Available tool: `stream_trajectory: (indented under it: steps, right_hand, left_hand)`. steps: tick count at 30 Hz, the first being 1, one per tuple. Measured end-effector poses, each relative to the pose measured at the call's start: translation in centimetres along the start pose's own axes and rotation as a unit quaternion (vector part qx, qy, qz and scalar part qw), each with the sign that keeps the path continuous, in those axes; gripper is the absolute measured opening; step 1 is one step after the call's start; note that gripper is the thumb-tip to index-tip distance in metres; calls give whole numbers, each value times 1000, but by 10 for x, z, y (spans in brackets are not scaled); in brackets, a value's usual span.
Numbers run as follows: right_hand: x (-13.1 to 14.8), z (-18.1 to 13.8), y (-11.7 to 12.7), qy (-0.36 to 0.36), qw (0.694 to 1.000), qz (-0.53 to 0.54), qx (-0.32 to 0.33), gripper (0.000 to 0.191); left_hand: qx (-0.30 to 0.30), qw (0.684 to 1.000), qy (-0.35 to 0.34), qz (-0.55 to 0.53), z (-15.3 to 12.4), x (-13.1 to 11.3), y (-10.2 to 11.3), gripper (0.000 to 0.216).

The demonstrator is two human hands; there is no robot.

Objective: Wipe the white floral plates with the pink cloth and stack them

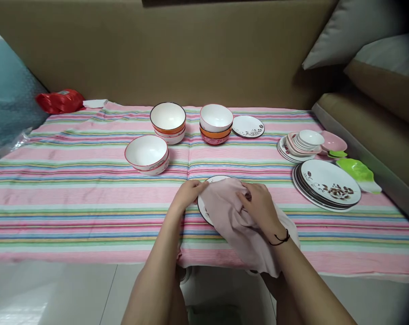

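Observation:
A white plate (202, 208) with a dark rim is near the front edge of the striped cloth, mostly hidden under a pale pink cloth (224, 203). My left hand (190, 193) grips the plate's left edge, thumb on top and fingers underneath. Bunched in my right hand (258, 201) is the pink cloth, pressed over the plate's right side; its loose end hangs past the front edge. A black cord circles my right wrist.
Bowl stacks stand behind: a front-left one (146, 151), a back-left one (168, 118) and a middle one (216, 118). A patterned plate (246, 124) lies beside them. At right are a large plate stack (329, 178), small dishes (310, 136) and a green leaf-shaped dish (356, 171).

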State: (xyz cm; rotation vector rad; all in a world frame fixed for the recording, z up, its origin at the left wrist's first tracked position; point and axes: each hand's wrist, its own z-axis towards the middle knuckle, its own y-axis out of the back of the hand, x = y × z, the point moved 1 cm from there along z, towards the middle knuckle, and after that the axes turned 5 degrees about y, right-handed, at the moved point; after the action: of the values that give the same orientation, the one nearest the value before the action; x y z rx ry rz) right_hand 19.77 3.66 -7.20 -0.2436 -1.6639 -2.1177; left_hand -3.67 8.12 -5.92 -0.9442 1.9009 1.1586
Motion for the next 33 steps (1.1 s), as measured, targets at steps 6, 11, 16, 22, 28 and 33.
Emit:
stream_trajectory:
  steps: [6,11,16,22,28,33]
  right_hand:
    - [-1,8,-4,28,999,-8,-15,33]
    - [11,16,-1,52,991,9,-121,41]
    - [35,15,10,98,963,72,-240,31]
    - [54,9,-10,142,980,90,-108,40]
    - [50,15,-23,118,989,73,-51,61]
    - [40,23,-7,46,986,132,-89,47]
  left_hand:
    - [-48,997,-60,-26,2,-4,-6,31]
    - [-151,980,-101,-84,5,-17,-20,19]
    - [-283,948,-103,-102,-1,-26,-21,21]
    - [-356,926,-81,-90,-7,-29,-11,37]
    - [-358,928,-95,-30,-11,-34,-13,40]
    - [-331,931,-150,42,-16,-39,-20,33]
